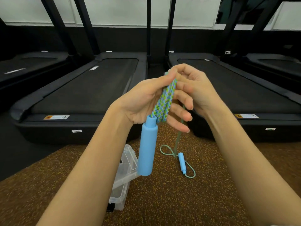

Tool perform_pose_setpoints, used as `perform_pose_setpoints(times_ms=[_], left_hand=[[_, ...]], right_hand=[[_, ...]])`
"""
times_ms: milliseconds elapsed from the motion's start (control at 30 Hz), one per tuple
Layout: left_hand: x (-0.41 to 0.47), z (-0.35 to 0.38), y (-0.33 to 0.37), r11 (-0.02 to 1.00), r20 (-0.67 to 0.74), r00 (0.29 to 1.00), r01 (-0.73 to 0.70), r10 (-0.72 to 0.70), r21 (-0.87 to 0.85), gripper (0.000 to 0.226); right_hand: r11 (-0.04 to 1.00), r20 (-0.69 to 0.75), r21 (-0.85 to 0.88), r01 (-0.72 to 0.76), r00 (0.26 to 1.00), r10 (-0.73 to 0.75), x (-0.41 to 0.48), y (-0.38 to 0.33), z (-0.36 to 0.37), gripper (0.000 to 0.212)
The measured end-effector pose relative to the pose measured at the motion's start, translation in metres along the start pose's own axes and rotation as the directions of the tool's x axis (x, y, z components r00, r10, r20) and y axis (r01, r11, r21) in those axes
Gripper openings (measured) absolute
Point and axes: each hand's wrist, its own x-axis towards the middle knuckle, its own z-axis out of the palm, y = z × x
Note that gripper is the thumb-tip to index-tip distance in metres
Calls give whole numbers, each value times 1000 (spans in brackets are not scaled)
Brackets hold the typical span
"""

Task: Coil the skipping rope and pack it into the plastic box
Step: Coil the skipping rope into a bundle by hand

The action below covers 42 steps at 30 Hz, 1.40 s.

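The skipping rope (164, 101) is a blue, green and white braid, folded into a few strands across my left hand (146, 98), which is shut on the bundle. One blue foam handle (147, 147) hangs down from that hand. My right hand (193, 88) pinches the rope at the top of the bundle, next to my left thumb. A single strand drops from there to the floor, where the second blue handle (182, 163) lies among loose loops. The clear plastic box (125, 170) stands open on the floor below my left forearm, partly hidden by it.
The floor (171, 201) is brown speckled rubber. Black treadmills (91, 88) stand side by side just beyond it, their rear ends facing me, with upright black frame posts and bright windows behind.
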Motion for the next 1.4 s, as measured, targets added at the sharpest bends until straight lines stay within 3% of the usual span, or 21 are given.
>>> perform_pose_setpoints(times_ms=[133,233,300,433,567,667,867,1033,1133,1233,1400], left_hand=[[-2,-3,3,996,23,996,-81,82,-33,38],[-3,-3,6,978,26,989,-138,144,-158,37],[-4,-4,8,962,-6,984,-177,180,-210,35],[-7,-2,12,954,-192,956,-254,222,-160,40],[-10,0,16,954,-390,877,-300,279,6,48],[-13,-4,19,943,-445,838,-330,316,48,49],[-18,-9,22,922,-479,799,-383,364,62,48],[-18,-10,22,899,-528,745,-427,408,92,47],[-18,-11,22,891,-550,721,-441,421,104,46],[-18,-13,22,890,-569,705,-439,424,121,44],[-20,-17,20,896,-603,675,-408,425,175,43]], right_hand=[[994,49,-100,-42,998,47,-4,5,9,14],[986,72,-151,-75,994,87,-7,8,15,29],[974,114,-215,-77,988,103,-8,12,17,27],[958,279,-264,-115,941,190,-9,14,19,24],[936,409,-324,-140,871,272,-9,8,17,32],[916,479,-378,-136,818,319,-9,2,14,26],[867,540,-484,-117,740,401,-13,-12,12,52],[819,557,-566,-92,690,462,-16,-25,13,57],[793,565,-608,-50,674,476,-18,-32,11,51],[792,549,-608,-57,690,472,-18,-33,8,24],[799,558,-599,-46,692,458,-18,-40,4,25]])
